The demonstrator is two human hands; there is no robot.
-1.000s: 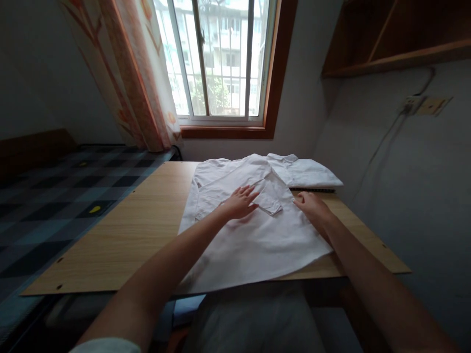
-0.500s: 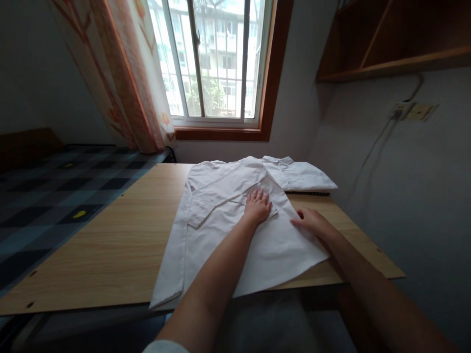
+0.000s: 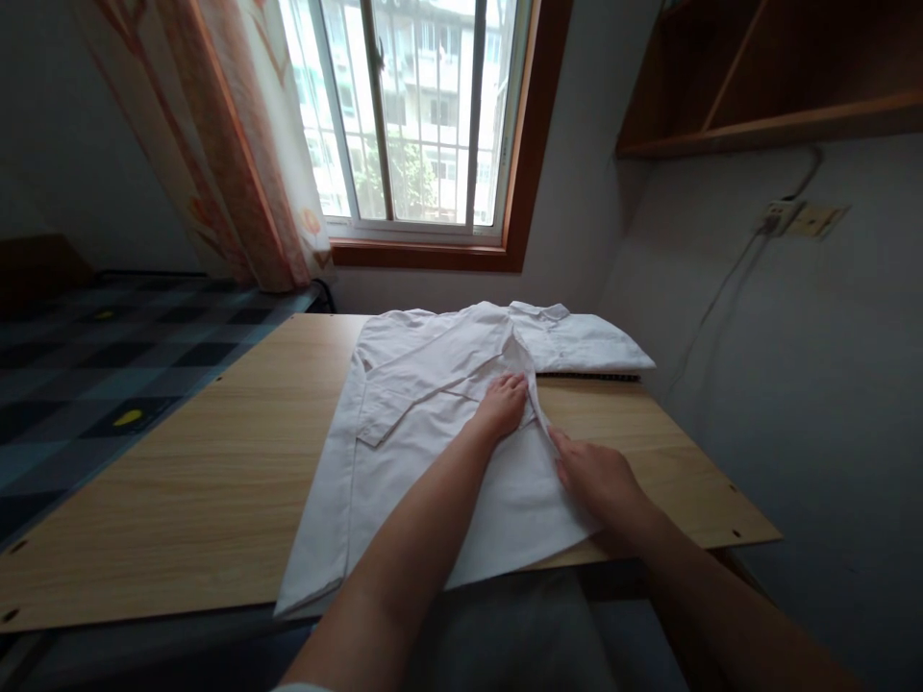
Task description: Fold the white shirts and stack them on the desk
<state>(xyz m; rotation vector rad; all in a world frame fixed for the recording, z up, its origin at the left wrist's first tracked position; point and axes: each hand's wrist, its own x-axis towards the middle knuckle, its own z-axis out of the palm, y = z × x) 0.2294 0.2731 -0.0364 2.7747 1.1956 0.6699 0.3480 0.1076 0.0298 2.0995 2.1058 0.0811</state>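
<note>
While the left hand (image 3: 503, 407) lies flat on white shirt (image 3: 418, 428), right hand (image 3: 598, 479) at its edge, grip unclear

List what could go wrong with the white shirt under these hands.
The right hand, at the edge of the white fabric shirt, might crease it around the left hand. The hem reaches the front edge of the pale wooden board and could slip over. The folded white garment behind lies close and might be nudged.

TXT: none legible | labels/brands: none legible | nos./signs: none legible (whole head-cam view)
</note>
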